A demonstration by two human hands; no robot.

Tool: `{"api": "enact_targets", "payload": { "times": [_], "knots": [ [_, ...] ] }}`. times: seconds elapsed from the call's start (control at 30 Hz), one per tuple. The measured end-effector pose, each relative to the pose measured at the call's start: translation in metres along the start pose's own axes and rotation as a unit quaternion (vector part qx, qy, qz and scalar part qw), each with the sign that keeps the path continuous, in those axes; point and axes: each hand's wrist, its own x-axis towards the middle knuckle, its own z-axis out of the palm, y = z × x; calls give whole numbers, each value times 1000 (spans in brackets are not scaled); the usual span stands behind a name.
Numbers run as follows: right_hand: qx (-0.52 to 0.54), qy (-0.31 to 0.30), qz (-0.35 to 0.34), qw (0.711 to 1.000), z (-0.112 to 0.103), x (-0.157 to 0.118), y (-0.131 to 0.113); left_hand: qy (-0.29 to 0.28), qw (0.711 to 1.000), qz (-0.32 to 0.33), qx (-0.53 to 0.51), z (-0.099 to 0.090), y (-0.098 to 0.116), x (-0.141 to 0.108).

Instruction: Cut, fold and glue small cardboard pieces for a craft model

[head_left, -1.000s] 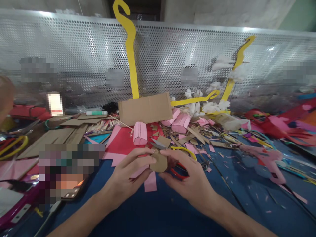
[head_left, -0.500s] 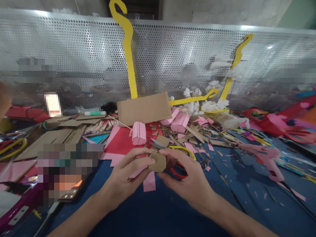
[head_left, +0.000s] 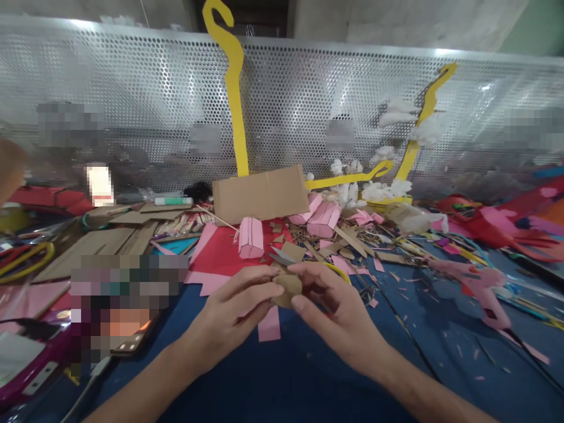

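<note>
A small brown cardboard piece (head_left: pixel 288 290) is held between both hands above the blue table (head_left: pixel 264 382). My left hand (head_left: pixel 240 305) pinches its left side, thumb and fingers closed on it. From the right, my right hand (head_left: pixel 337 305) grips the same piece, its thumb at the lower right edge. Scissors (head_left: pixel 282 257) lie just behind the hands, blades showing, their handles partly hidden by my right hand. Beyond them a pink folded paper box (head_left: pixel 251 238) rests on red paper (head_left: pixel 215 252).
A pink glue gun (head_left: pixel 480 285) lies at the right with its cable. Cardboard sheets (head_left: pixel 92 252) and a phone (head_left: pixel 127 343) are on the left. A cardboard box (head_left: pixel 261 195) with a yellow hook (head_left: pixel 235 106) stands behind, before a perforated metal panel (head_left: pixel 286 88).
The cardboard piece has tilted between my fingers. My right thumb has moved up onto its edge. The whole view has shifted slightly.
</note>
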Motion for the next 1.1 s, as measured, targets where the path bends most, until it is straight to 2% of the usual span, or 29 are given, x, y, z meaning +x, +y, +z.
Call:
{"api": "enact_targets", "payload": {
  "times": [0.1, 0.2, 0.27, 0.37, 0.53, 0.67, 0.73, 0.83, 0.93, 1.1],
  "knots": [
    [93, -21, 85, 992, 0, 3, 3, -16, 1000, 5, 7, 0, -2, -3],
    [142, -39, 124, 981, 1, 5, 6, -26, 1000, 1, 0, 0, -1, -4],
    [153, -35, 131, 979, 1, 5, 6, -21, 999, -34, -24, 1, 1, -3],
    [160, -29, 123, 979, 1, 5, 4, -26, 987, -136, -84, 3, 6, 0],
    [182, -14, 113, 977, 1, 4, 4, -44, 939, -272, -205, 7, 11, 1],
    [184, -23, 93, 978, 2, 3, 5, -25, 868, -347, -354, 18, 8, -5],
    [186, -35, 87, 978, 3, 2, 5, -8, 842, -347, -413, 24, 6, -7],
    [193, -54, 80, 977, 6, 2, 3, 32, 825, -325, -461, 33, 5, -7],
    [192, -58, 76, 977, 10, 1, 3, 52, 821, -324, -468, 38, 5, -6],
    [203, -43, 95, 974, 17, -1, 6, 81, 830, -326, -445, 37, 6, -5]
  ]
}}
